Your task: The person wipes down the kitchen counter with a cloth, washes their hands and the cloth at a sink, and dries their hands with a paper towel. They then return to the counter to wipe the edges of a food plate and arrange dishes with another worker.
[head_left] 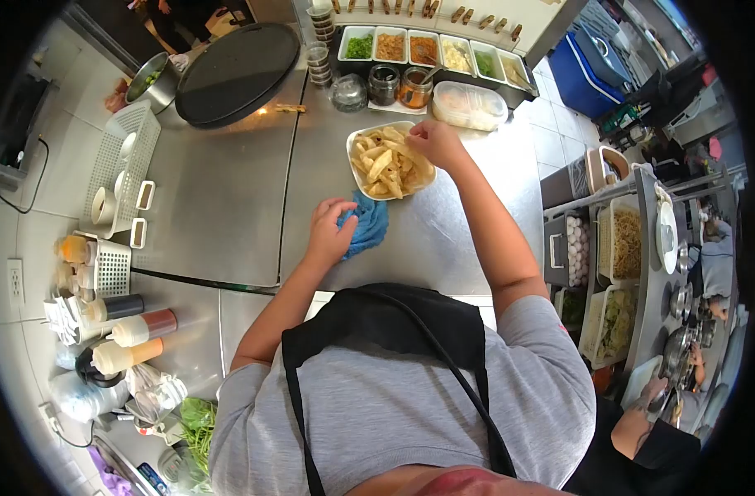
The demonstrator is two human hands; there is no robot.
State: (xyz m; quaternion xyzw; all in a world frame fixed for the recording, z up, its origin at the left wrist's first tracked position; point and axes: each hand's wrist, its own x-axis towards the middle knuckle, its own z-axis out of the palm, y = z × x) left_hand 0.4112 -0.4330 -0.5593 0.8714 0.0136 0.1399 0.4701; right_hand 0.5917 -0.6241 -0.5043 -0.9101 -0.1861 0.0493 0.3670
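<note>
On the steel counter, a white square bowl (357,174) holds a heap of pale yellow fried pieces (385,163). My right hand (435,143) is at the bowl's upper right edge, its fingers pinched together over the food; whatever is between the fingertips is too small to make out. Below the bowl lies a crumpled blue cloth (367,228), close to the bowl's lower edge. My left hand (333,229) rests at the left side of the cloth, touching it, with its fingers apart and curved.
Behind the bowl stand a lidded plastic container (470,106), jars (384,85) and a row of topping trays (424,50). A round black tray (238,74) is at the upper left. Baskets (123,165) and sauce bottles (144,327) line the left. Other people work at the far right.
</note>
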